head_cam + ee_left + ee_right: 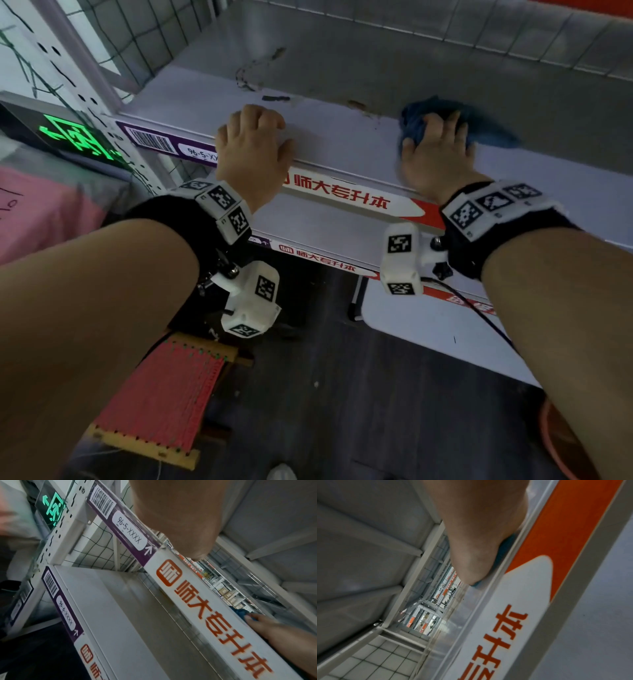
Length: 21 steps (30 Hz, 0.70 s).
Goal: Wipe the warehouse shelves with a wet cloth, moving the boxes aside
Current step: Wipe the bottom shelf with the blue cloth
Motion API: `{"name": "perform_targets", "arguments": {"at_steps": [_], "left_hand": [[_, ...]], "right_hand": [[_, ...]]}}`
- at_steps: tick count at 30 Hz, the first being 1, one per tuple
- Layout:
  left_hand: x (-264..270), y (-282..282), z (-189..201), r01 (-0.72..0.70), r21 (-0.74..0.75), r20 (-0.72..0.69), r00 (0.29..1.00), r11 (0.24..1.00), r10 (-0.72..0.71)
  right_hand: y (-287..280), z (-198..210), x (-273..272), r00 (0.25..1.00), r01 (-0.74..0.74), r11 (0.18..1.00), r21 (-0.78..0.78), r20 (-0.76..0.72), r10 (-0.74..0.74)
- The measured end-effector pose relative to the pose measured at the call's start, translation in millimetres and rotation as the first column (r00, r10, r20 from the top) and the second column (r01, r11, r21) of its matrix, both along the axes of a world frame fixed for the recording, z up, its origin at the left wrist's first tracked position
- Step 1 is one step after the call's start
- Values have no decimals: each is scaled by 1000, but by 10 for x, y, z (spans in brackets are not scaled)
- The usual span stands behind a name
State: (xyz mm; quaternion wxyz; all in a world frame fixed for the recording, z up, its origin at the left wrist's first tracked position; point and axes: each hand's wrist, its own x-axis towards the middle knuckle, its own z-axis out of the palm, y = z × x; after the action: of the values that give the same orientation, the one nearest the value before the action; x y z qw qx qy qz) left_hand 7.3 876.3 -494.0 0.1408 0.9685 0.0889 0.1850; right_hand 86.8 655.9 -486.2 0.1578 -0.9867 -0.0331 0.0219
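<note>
Pressing a blue cloth [455, 120] onto the shelf [342, 113], right hand [436, 154] fingers curl round it; left hand [253, 144] fingers, loosely curled, rest on the shelf edge at frame centre.

A warehouse. Steel shelving [342, 113] carries barcode location labels [150, 139] on its front rails, with wire-mesh backs [445, 24]. Further stocked racks [223, 592] show beyond, and a green exit sign [80, 140] glows.

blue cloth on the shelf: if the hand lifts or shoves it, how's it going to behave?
Likely floppy: the blue cloth lies bunched in loose folds under the right hand, so it should drape when lifted. Probably light for its bulk, though wetness would add weight; I cannot see dampness. Pushed, it should slide and smear across the smooth shelf, not roll, and may bunch further.
</note>
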Motion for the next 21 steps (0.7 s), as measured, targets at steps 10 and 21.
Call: {"name": "perform_targets", "arguments": {"at_steps": [10,21], "left_hand": [[352,518,-188,-19,35,120,993,999,15],[323,513,-280,21,71,225,974,997,-37]], "right_hand": [[514,82,520,994,-21,999,-51,-105,16],[1313,91,565,936,-314,949,25,-157,314]]}}
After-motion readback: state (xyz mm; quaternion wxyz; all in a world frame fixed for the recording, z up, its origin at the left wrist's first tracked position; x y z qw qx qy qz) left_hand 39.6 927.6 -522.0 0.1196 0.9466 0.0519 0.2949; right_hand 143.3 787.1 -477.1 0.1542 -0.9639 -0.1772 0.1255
